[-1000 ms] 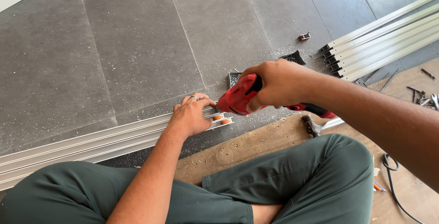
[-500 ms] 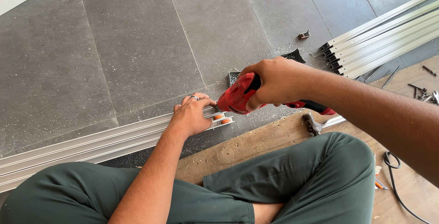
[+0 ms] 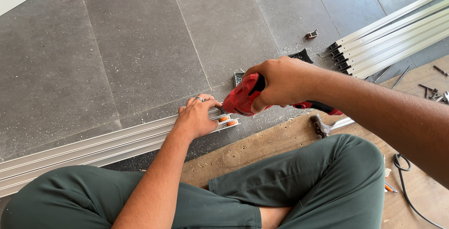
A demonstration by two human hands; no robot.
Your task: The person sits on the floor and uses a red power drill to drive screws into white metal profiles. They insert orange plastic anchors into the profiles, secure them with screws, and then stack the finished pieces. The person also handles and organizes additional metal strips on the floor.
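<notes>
My right hand (image 3: 280, 81) grips a red and black power drill (image 3: 243, 99), its nose pointed left at the end of a long aluminium track profile (image 3: 93, 147). My left hand (image 3: 199, 116), with a ring on one finger, presses down on that end of the profile. Two small orange rollers (image 3: 228, 120) show in the profile's end, just right of my left fingers. I sit cross-legged in dark green trousers (image 3: 299, 182) on a brown board (image 3: 262, 140).
A stack of several aluminium profiles (image 3: 393, 37) lies at the upper right. A hammer (image 3: 327, 126) rests by my right knee. A small metal bracket (image 3: 312, 34), loose screws (image 3: 432, 91), a black cable (image 3: 407, 182) and metal shavings lie on the grey tiled floor (image 3: 140, 46).
</notes>
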